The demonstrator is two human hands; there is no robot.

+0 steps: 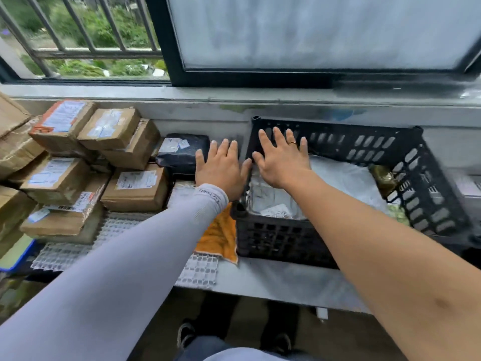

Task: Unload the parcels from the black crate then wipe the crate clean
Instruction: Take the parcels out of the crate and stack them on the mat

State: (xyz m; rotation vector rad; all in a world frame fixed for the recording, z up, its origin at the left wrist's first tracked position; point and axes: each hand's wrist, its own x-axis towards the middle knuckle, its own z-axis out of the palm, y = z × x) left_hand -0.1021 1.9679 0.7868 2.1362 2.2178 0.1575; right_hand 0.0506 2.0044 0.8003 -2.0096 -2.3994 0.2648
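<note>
Head view: black crate (281,238) right of centre, white bagged parcels (346,178) inside. Left hand (221,170), right hand (281,162) spread flat, fingers straight, grasping nothing. Parcels look soft, light, slippery; pinch bag edges.

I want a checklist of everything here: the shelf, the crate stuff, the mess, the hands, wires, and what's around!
Surface: grey ledge under the window, partly covered by a white grid mat.
Job's things: black crate holding white plastic parcels; black parcel and cardboard boxes stacked to its left.
Clutter: orange cloth beside the crate.
Grips: left hand and right hand both open, fingers spread, holding nothing.
Cables: nothing seen.
Surroundings: barred window, greenery outside; frosted pane.
</note>
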